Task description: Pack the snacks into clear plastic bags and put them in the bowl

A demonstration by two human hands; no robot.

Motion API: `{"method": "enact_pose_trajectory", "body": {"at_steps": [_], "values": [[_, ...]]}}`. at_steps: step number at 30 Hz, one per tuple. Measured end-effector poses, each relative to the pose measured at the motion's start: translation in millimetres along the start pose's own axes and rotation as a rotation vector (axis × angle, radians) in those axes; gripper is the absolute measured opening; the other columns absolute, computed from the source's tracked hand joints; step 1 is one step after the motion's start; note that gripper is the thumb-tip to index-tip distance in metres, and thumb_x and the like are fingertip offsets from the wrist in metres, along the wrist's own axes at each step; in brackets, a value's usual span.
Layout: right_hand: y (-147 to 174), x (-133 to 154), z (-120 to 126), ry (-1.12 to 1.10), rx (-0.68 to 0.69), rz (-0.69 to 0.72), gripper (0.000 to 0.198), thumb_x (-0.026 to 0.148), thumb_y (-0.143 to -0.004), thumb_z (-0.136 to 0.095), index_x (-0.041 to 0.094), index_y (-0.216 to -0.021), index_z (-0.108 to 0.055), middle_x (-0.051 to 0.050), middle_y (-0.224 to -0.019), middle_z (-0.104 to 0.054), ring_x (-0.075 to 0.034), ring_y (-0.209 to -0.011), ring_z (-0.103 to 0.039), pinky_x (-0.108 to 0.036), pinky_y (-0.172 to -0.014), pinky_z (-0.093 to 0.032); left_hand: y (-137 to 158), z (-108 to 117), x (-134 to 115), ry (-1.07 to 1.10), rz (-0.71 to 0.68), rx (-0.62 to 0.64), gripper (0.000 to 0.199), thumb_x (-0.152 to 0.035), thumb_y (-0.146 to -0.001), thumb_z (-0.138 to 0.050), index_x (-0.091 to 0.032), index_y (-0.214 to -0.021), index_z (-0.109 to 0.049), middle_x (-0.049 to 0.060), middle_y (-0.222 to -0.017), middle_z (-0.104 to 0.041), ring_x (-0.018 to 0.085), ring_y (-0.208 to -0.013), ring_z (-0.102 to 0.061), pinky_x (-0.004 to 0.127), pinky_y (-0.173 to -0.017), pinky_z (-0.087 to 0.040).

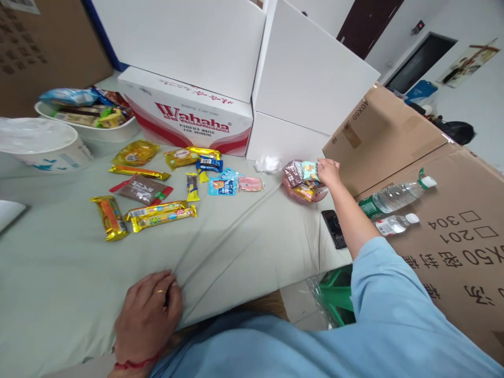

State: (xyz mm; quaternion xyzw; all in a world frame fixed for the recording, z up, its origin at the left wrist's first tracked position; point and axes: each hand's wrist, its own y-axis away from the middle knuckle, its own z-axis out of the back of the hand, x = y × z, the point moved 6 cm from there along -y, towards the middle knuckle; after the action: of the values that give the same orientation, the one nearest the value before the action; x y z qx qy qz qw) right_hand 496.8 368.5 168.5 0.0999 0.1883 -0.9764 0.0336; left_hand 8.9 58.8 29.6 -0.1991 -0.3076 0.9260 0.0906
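My right hand [329,170] reaches to the far right side of the table, its fingers closed on a small light-green snack packet [310,170]. The packet is at the top of a translucent pink bowl [293,194], beside a dark brown packet [293,172]; yellow-wrapped snacks lie lower in the bowl. My left hand [149,310], wearing a ring and a red wrist cord, rests near the table's front edge with curled fingers and nothing visible in them. Beyond it lie gold snack bars [163,216], a brown packet [142,189], blue packets [223,185] and a pink packet [251,184].
A Wahaba-printed water carton [189,118] and white panels [295,63] stand behind. At left are a white tray of snacks [106,131] and a paper tub [51,157]. A phone [334,229], two bottles [394,199] and large cardboard [452,236] are at right.
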Motion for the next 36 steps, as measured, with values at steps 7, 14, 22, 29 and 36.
{"method": "enact_pose_trajectory", "body": {"at_steps": [7,14,22,29,36], "values": [[51.6,77.4,53.4,-0.108,-0.27,0.067,0.047,0.03,-0.106,-0.03,0.016,-0.132,-0.066,-0.018,-0.136,-0.059,-0.031,-0.13,-0.047,-0.046,-0.114,-0.033,-0.2,2.3,-4.1,0.004,-0.027,-0.001,0.01,-0.016,-0.088,-0.057,-0.019,-0.096,-0.064,0.014,-0.101,-0.073,0.031,-0.096,-0.069,0.048,-0.09,-0.057],[46.8,107.3,9.3,-0.062,0.04,0.209,0.051,0.031,-0.104,-0.037,0.013,-0.148,-0.054,-0.015,-0.154,-0.053,-0.033,-0.147,-0.038,-0.055,-0.125,-0.016,-1.0,3.2,-3.1,0.023,-0.026,0.002,0.012,-0.016,-0.087,-0.059,-0.018,-0.097,-0.066,0.015,-0.101,-0.073,0.031,-0.097,-0.069,0.048,-0.091,-0.056],[59.1,80.7,-18.2,-0.063,0.064,0.162,0.052,0.02,-0.101,-0.034,0.008,-0.147,-0.054,-0.017,-0.155,-0.053,-0.03,-0.147,-0.041,-0.052,-0.125,-0.02,-0.4,2.7,-4.3,-0.018,0.003,0.012,0.012,-0.016,-0.087,-0.061,-0.02,-0.096,-0.066,0.012,-0.102,-0.074,0.03,-0.098,-0.068,0.046,-0.091,-0.056],[77.6,65.6,-15.5,-0.093,0.063,0.202,0.053,0.018,-0.099,-0.036,0.011,-0.148,-0.053,-0.014,-0.157,-0.051,-0.026,-0.149,-0.037,-0.051,-0.125,-0.021,-1.1,2.4,-5.9,-0.014,-0.022,0.029,0.011,-0.016,-0.088,-0.059,-0.018,-0.097,-0.065,0.013,-0.102,-0.072,0.03,-0.099,-0.067,0.045,-0.091,-0.056],[74.0,58.5,0.7,-0.062,0.002,0.108,0.048,0.028,-0.098,-0.046,0.014,-0.142,-0.058,-0.017,-0.142,-0.06,-0.033,-0.131,-0.047,-0.049,-0.116,-0.03,0.6,0.1,-4.7,-0.018,-0.006,0.046,0.013,-0.017,-0.089,-0.058,-0.017,-0.098,-0.067,0.014,-0.102,-0.072,0.031,-0.1,-0.066,0.047,-0.093,-0.055]]}}
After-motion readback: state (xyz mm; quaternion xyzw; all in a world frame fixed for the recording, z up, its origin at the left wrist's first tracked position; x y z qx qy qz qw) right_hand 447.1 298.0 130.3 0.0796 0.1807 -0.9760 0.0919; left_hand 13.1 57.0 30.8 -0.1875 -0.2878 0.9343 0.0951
